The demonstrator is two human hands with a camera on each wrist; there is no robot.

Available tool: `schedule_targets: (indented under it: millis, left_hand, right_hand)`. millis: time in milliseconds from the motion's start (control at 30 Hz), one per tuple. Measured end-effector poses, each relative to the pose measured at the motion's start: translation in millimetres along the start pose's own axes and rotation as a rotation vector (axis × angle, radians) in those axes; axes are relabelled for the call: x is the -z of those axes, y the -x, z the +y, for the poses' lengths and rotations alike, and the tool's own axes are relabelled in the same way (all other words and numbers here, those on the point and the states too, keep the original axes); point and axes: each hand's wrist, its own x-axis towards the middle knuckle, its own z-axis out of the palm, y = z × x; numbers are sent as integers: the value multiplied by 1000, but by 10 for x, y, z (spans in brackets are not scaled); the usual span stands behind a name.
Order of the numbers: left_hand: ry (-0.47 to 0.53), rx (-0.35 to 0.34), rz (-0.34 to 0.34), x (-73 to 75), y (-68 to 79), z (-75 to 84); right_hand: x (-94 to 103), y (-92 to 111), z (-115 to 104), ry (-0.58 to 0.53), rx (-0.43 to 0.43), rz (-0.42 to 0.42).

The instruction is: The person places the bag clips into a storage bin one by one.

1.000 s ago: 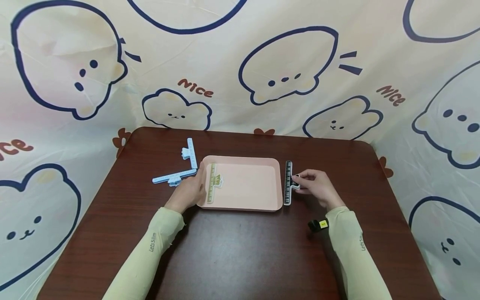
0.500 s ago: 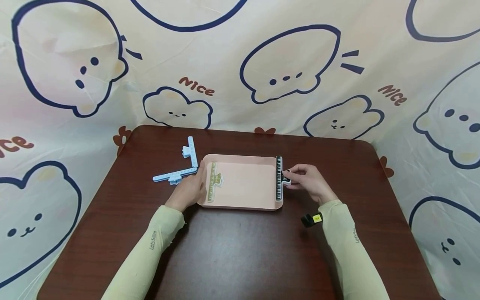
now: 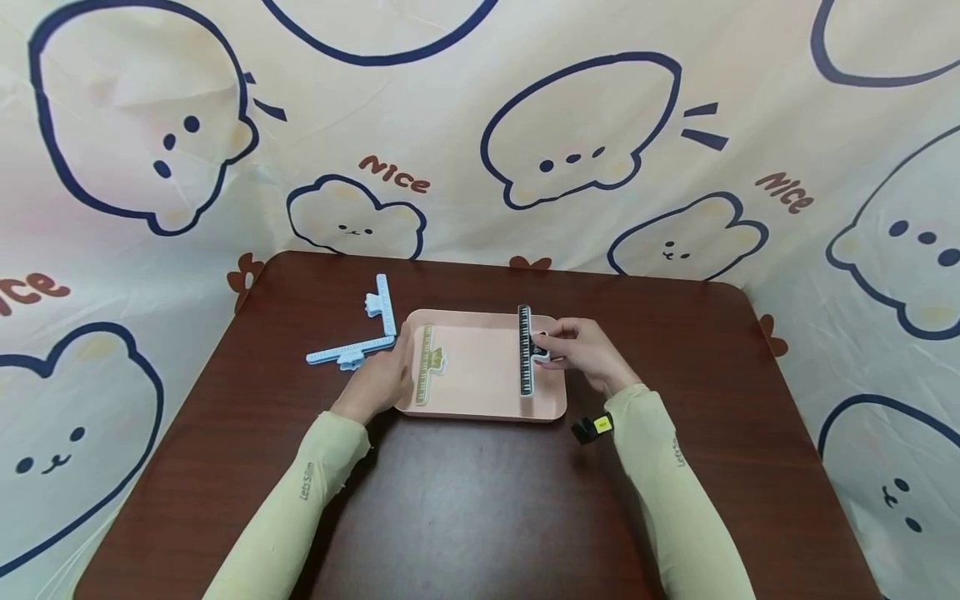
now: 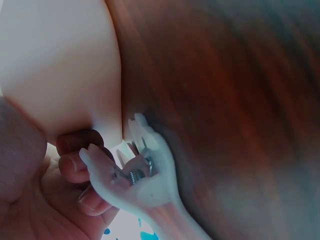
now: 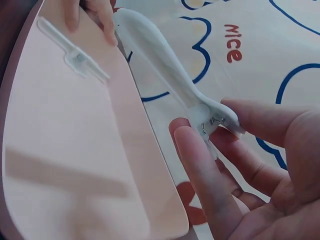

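My right hand (image 3: 588,350) pinches a long clip (image 3: 526,350) with a piano-key pattern by its handles, above the right part of the pink tray (image 3: 480,367). In the right wrist view, that clip's pale underside (image 5: 165,60) slants up over the tray's edge, and its shadow falls on the tray floor. My left hand (image 3: 377,379) holds the tray's left edge, thumb and fingers at the rim. A green-and-white clip (image 3: 423,367) lies inside the tray near that side. In the left wrist view, the handles of a pale clip (image 4: 155,175) overlap my fingertips (image 4: 75,167).
Two light blue clips (image 3: 386,304) lie on the dark wooden table (image 3: 480,500), left of the tray, their ends close together. Cartoon-printed cloth (image 3: 450,125) hangs behind and at both sides. A black strap piece with a yellow label (image 3: 592,427) sits at my right wrist.
My right hand has carried the piano-patterned clip leftward from beside the tray to over its right part. My left hand stays at the tray's left edge.
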Motion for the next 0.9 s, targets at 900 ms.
schedule_targets:
  millis: [900]
  left_hand:
    - [9, 8, 2, 1, -2, -1]
  right_hand:
    - [-588, -245, -163, -63, -30, -40]
